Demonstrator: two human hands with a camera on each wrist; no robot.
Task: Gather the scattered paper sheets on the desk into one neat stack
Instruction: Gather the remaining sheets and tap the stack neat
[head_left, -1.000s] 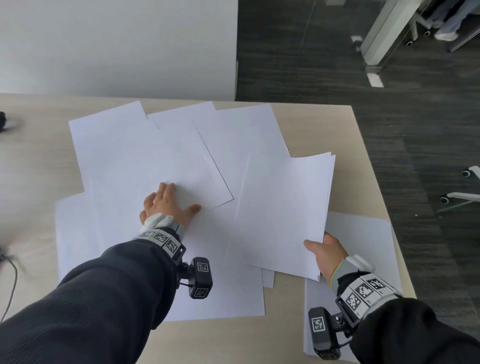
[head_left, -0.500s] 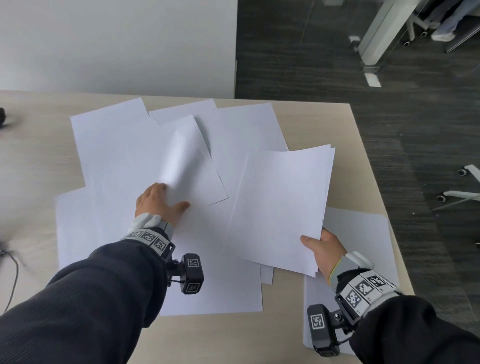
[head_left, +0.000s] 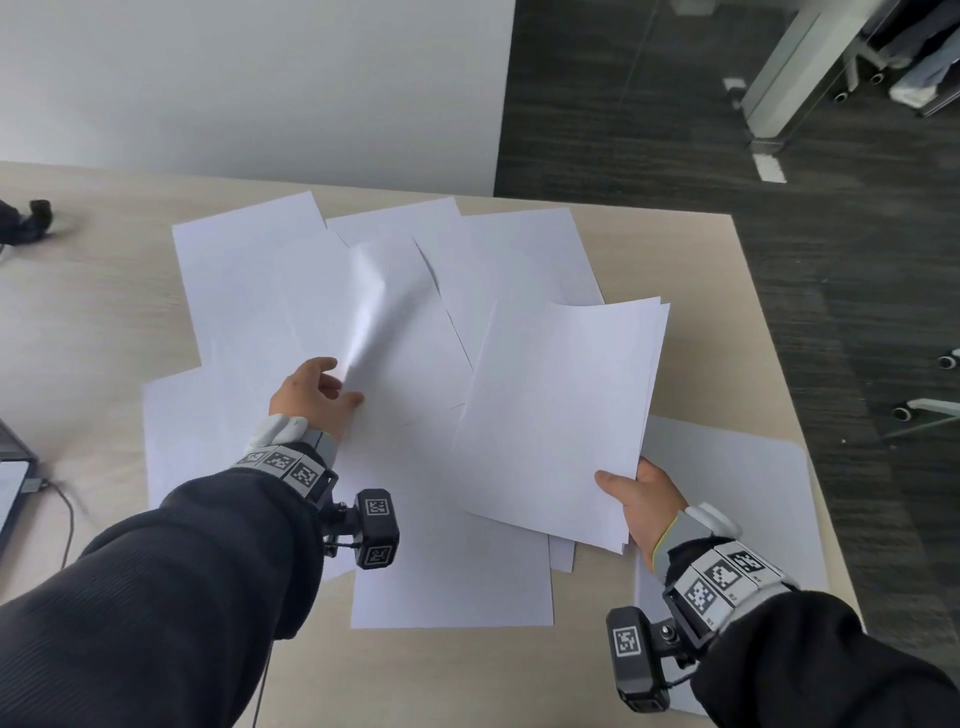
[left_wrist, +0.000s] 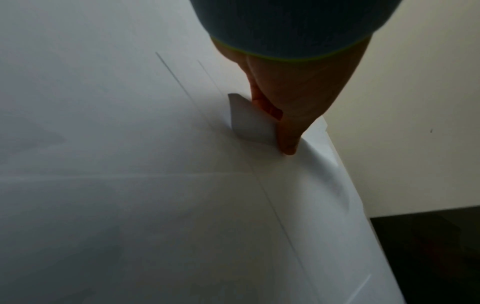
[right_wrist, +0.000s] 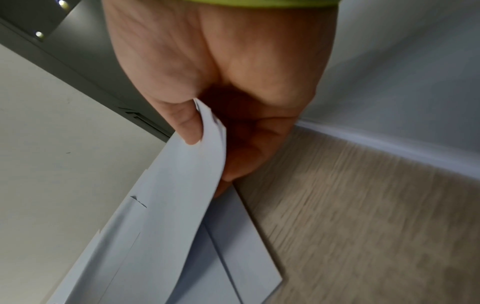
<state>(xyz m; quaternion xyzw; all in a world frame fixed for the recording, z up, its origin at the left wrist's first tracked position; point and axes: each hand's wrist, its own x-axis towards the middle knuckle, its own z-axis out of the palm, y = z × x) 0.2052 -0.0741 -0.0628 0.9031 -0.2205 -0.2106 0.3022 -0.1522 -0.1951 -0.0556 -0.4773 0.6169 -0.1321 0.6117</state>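
two hands (head_left: 317, 400), one held stack of sheets (head_left: 561, 415), about seven loose sheets (head_left: 249, 280), one desk (head_left: 93, 312)

The paper sheets (head_left: 244, 291) are plain white, matt and smooth; one curls softly with a faint sheen. The desk (head_left: 93, 312) has a pale, matt wood-grain surface. Both sleeves (head_left: 156, 597) are dark, finely ribbed cloth. The floor (head_left: 675, 130) at far right looks like dark, rough-textured carpet.
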